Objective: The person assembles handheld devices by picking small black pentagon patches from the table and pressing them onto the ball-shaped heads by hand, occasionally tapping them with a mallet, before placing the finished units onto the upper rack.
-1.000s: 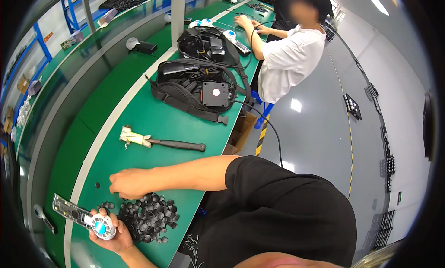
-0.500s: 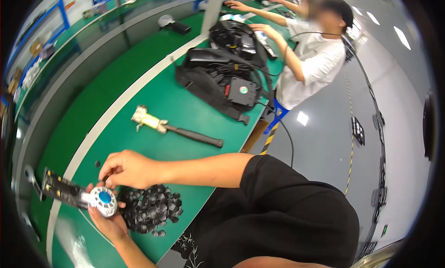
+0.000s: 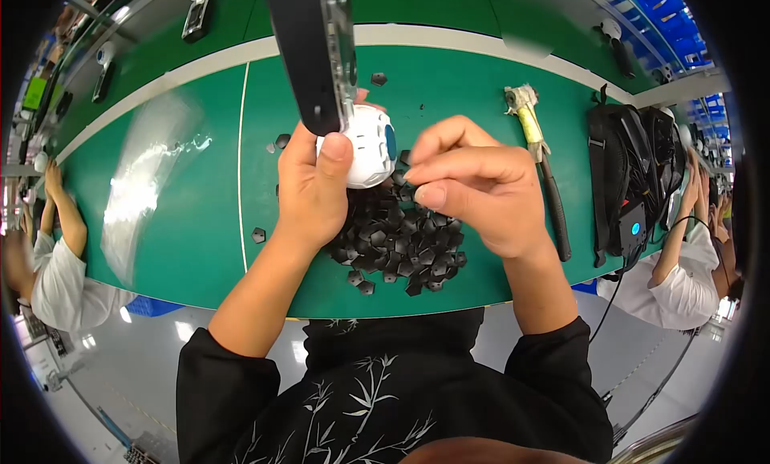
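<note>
A white round device (image 3: 370, 147) with a blue centre and a long black and clear handle is gripped in my left hand (image 3: 315, 175), tilted so its blue face points right. My right hand (image 3: 485, 187) hovers just right of it, thumb and index finger nearly together; a dark piece shows by the fingertips, but I cannot tell whether it is held. Under and between the hands lies a pile of small black five-sided pieces (image 3: 401, 243). A single black piece (image 3: 378, 79) lies beyond the device, and a few more lie left of the pile.
A hammer (image 3: 549, 183) with a wrapped head lies right of my right hand. Black bags (image 3: 622, 171) with cables stand farther right. Clear plastic film (image 3: 148, 175) lies on the left of the green table (image 3: 216, 255). People sit at both sides; similar devices lie beyond the pale rail.
The view has swung round to face the table straight on. The device has been turned from face-up to sideways, its handle pointing away. My right hand has moved from the pile to beside the device.
</note>
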Demonstrator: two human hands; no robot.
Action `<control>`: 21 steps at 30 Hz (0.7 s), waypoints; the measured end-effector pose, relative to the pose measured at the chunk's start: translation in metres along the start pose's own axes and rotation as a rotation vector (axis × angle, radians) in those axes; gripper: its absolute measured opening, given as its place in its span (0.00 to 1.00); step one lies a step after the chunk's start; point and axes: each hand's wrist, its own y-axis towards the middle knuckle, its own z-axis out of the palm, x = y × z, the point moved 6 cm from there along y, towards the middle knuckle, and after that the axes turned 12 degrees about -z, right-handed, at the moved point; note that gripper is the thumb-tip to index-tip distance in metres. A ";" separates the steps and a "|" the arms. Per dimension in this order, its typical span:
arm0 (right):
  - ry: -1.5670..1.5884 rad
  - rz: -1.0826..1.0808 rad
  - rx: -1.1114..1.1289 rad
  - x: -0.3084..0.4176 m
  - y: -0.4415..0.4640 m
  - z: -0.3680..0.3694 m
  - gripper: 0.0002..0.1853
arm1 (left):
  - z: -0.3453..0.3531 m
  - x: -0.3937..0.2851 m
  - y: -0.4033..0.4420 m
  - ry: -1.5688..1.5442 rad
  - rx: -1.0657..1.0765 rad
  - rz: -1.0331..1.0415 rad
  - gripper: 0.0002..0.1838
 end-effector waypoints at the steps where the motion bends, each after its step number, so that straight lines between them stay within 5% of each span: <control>1: 0.002 0.006 0.002 0.002 0.001 0.002 0.13 | -0.001 0.000 -0.002 -0.002 -0.005 -0.004 0.30; 5: 0.154 0.422 -0.255 -0.009 -0.009 0.003 0.07 | 0.003 -0.009 -0.008 0.269 0.030 0.122 0.37; 16: 0.109 0.490 -0.315 -0.026 -0.013 0.001 0.06 | 0.009 -0.012 -0.013 0.273 0.020 0.199 0.25; 21: 0.201 0.491 -0.338 -0.033 -0.017 0.003 0.08 | 0.016 -0.010 -0.015 0.281 0.098 0.047 0.25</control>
